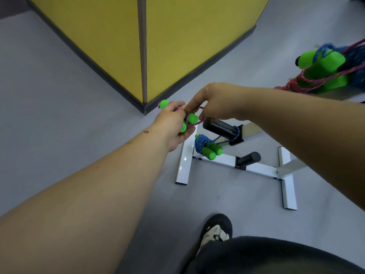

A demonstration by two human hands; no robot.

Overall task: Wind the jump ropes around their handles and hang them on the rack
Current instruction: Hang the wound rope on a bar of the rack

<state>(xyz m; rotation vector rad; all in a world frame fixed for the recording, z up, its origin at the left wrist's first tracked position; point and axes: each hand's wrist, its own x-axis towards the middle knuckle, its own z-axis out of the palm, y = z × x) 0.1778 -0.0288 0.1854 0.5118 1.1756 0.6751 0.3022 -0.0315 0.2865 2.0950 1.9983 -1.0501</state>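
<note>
My left hand (173, 123) grips a pink jump rope bundle (189, 119) by its green foam handles, with the cord wound around them. My right hand (209, 103) pinches a loop of the pink cord just above the upper black peg (221, 127) of the white rack (254, 169). A blue jump rope (205, 145), wound on green handles, hangs from that same peg by its cord loop. A lower black peg (248, 158) on the rack carries nothing.
More jump ropes (327, 70) with green handles and pink and blue cord lie piled at the right edge. A yellow wall corner (144, 56) with a dark baseboard stands just behind the rack. My shoe (215, 232) is on the grey floor below.
</note>
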